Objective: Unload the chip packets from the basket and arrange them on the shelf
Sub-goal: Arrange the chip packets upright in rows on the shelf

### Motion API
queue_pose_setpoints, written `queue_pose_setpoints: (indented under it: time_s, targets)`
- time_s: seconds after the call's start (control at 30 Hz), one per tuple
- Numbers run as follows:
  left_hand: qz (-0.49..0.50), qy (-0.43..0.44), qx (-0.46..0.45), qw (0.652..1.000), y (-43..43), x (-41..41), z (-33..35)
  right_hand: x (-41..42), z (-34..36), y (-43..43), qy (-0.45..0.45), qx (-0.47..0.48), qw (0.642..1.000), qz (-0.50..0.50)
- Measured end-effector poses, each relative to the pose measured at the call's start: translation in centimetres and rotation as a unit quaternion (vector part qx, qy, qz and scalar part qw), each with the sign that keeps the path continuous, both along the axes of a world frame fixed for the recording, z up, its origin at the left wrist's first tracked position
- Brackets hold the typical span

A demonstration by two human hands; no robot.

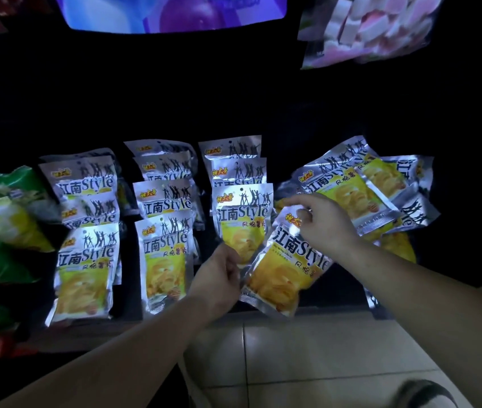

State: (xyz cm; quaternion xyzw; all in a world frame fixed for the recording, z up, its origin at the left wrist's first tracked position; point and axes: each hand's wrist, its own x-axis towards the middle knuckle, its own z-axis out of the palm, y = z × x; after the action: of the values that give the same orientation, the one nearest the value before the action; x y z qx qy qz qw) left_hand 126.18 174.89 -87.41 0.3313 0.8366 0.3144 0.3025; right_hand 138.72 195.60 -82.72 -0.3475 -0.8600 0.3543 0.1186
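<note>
Placement is in hand: my left hand (pixel 219 270) and right hand (pixel 323 226) both pinch one chip packet (pixel 287 269), tilted above the shelf (pixel 129 290) front, probably needing straightening beside the third row (pixel 242 219).

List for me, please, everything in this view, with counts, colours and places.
Arranged chip packets: about eleven, silver and yellow, three columns on the shelf.
Loose chip packets: several, silver and yellow, heaped at right.
Held packet: one, silver and yellow, front centre.
Green bags: several, far left.
Marshmallow bag: one, pink and white, top right.
Blue-purple pack: one, top centre.
Shoe: one, dark, bottom right.
Floor tiles: several, pale, foreground.
Left hand: grip on held packet's lower-left edge.
Right hand: grip on its top.
</note>
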Motion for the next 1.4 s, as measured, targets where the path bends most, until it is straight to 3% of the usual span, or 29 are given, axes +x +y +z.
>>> queue_pose_setpoints:
  time_s: [0.23,0.33,0.53,0.67,0.8,0.93,1.0,1.17,1.27,1.4]
  targets:
    - [0.015,0.040,-0.092,0.995,-1.0,-0.4,-1.3,-6.3,1.3,-2.2,0.000,0.025,0.997,0.075]
    - [0.010,0.061,-0.089,0.994,-1.1,-1.0,-1.9,-8.8,0.7,-3.5,-0.003,0.027,0.994,0.105]
    - [-0.090,0.087,-0.047,0.991,-1.6,-1.1,-2.1,-11.7,-0.5,-4.6,0.000,0.046,0.989,0.140]
    - [-0.136,0.104,-0.103,0.980,-1.6,-0.8,-2.4,-11.5,-1.1,-4.1,-0.004,0.044,0.988,0.150]
    - [-0.122,0.095,-0.078,0.985,-1.4,-0.7,-2.9,-9.4,-1.5,-3.0,-0.029,0.100,0.983,0.151]
    - [-0.099,0.191,-0.054,0.975,-0.7,-1.4,-3.1,-6.6,-2.1,-2.6,-0.087,0.204,0.965,0.137]
    - [-0.093,0.199,-0.077,0.973,-0.3,-1.4,-3.1,-5.4,-2.1,-2.9,-0.118,0.256,0.952,0.120]
    - [-0.089,0.210,-0.129,0.965,0.4,-0.5,-2.9,-3.9,-3.4,-4.0,-0.219,0.103,0.968,0.070]
    - [-0.076,0.208,-0.135,0.966,0.3,-0.3,-3.5,-3.6,-5.1,-3.9,-0.161,0.015,0.983,0.091]
    - [-0.054,0.198,-0.122,0.971,0.1,-0.6,-3.8,-4.2,-5.8,-3.5,-0.108,-0.003,0.988,0.110]
